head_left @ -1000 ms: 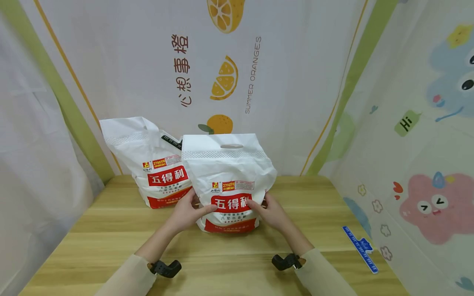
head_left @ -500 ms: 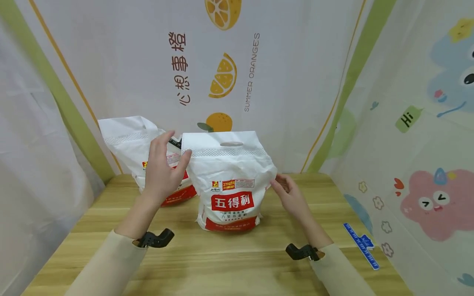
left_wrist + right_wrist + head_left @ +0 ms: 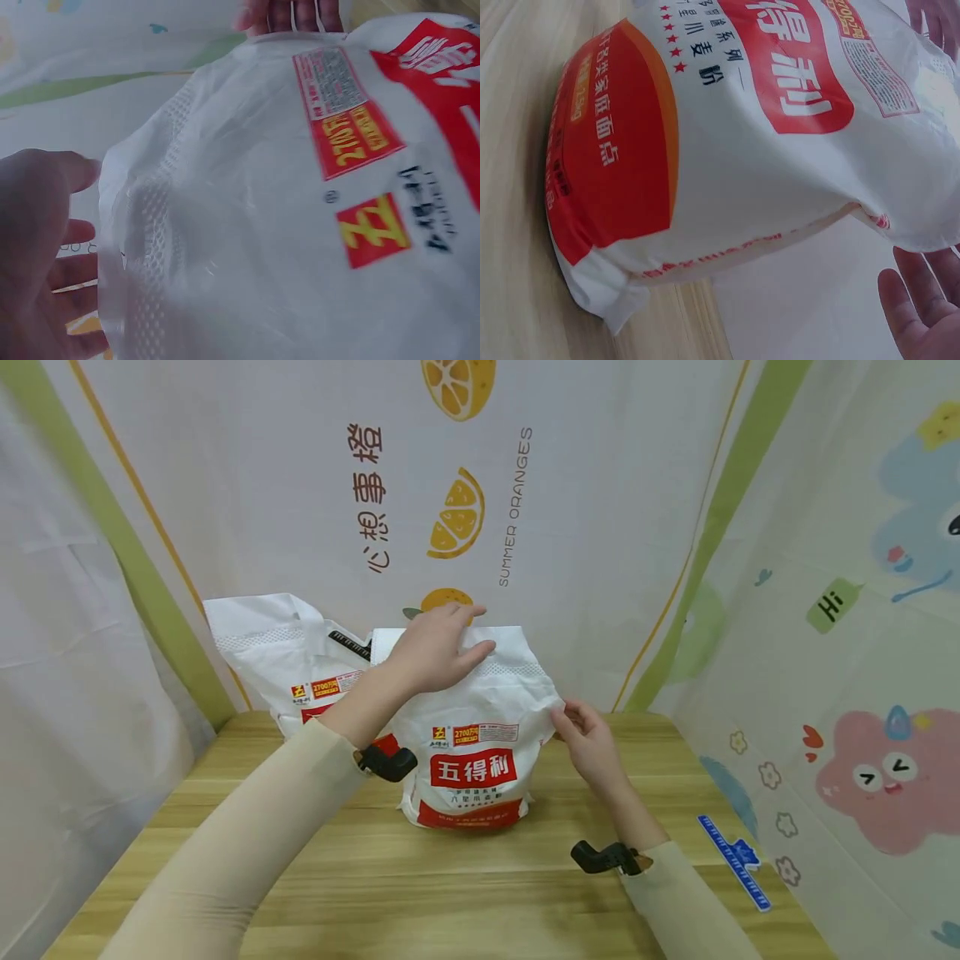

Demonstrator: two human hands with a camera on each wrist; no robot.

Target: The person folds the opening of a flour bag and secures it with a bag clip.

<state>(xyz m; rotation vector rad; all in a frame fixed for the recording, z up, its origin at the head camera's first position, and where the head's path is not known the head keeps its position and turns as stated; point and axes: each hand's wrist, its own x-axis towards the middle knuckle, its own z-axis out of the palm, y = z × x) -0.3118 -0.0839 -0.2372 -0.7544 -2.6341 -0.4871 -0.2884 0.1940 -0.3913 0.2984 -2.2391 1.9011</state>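
A white bag of flour (image 3: 472,768) with red print stands upright on the wooden table. My left hand (image 3: 435,647) is held at its top band, thumb in front of the handle strip and the other fingers reaching over the top edge. In the left wrist view, the left hand's fingers (image 3: 75,300) are spread right at that edge. My right hand (image 3: 588,739) touches the bag's upper right side with loosely bent fingers. The right wrist view shows those fingers (image 3: 919,292) extended beside the bag's side, their tips partly hidden.
A second flour bag (image 3: 270,643) stands behind on the left, partly hidden by my left arm, with a black piano-key-patterned strip (image 3: 349,644) at its top. A similar blue strip with a small grip (image 3: 735,862) lies at the table's right side. Printed curtains enclose the table (image 3: 450,893).
My left hand left the front bag's lower left side and rose to its top edge. My right hand moved up from the lower front to the upper right side. The bag stayed in place.
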